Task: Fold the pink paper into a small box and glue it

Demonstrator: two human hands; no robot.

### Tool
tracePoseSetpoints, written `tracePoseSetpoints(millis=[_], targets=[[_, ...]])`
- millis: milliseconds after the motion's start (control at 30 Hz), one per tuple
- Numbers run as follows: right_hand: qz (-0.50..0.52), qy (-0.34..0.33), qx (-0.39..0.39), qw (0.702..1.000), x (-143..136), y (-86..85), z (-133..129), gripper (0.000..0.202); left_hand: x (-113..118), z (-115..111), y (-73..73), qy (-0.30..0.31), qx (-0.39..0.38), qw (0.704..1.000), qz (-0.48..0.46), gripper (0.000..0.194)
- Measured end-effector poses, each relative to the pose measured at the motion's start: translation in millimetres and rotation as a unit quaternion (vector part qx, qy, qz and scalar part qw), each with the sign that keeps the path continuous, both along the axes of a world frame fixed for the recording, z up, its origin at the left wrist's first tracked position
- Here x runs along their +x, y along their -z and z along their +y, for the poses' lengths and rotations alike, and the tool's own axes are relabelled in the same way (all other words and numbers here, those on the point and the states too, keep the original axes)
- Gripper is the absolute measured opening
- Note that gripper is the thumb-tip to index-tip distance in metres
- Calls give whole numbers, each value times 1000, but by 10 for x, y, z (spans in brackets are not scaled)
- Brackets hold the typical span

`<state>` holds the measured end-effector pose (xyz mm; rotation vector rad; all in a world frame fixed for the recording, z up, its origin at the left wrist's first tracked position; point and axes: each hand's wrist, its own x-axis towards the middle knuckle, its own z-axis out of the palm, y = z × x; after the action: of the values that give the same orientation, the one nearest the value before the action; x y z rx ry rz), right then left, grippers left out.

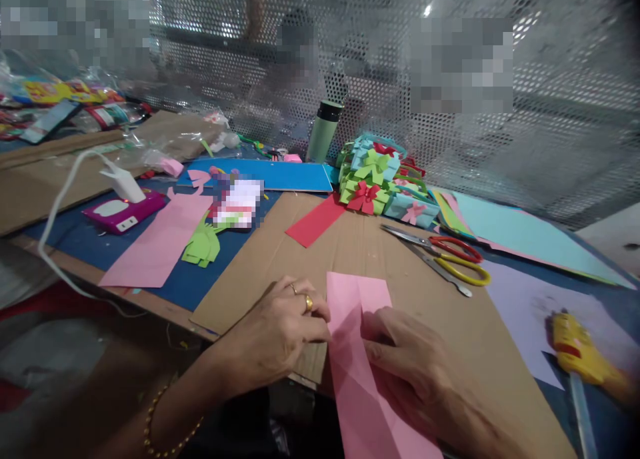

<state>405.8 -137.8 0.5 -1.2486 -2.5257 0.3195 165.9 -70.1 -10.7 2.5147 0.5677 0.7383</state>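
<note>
A long pink paper strip (350, 352) with a lengthwise fold lies over the front edge of the cardboard. My left hand (285, 326), with a gold ring, pinches its left edge. On the right side, my right hand (415, 366) has its thumb and curled fingers on the strip. A red paper strip (316, 220) lies farther back on the cardboard (280, 259). Scissors with red and yellow handles (445, 252) rest to the right.
Small paper baskets with bows (375, 179) are piled at the back beside a green bottle (324, 132). Left are pink paper (163, 242), green cutouts (201, 244) and a purple power strip (123, 211). A yellow glue gun (575, 346) lies right.
</note>
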Motion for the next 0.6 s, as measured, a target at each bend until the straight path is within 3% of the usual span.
tracePoseSetpoints(millis=[367,600], targets=[[17,-9,15,1000,-32,-41,14,33,-11,13,-9,3,-15,1000,2,40],[1,1,13,1000,22,128,7,29,-8,23,-17,-1,-15,1000,-3,41]])
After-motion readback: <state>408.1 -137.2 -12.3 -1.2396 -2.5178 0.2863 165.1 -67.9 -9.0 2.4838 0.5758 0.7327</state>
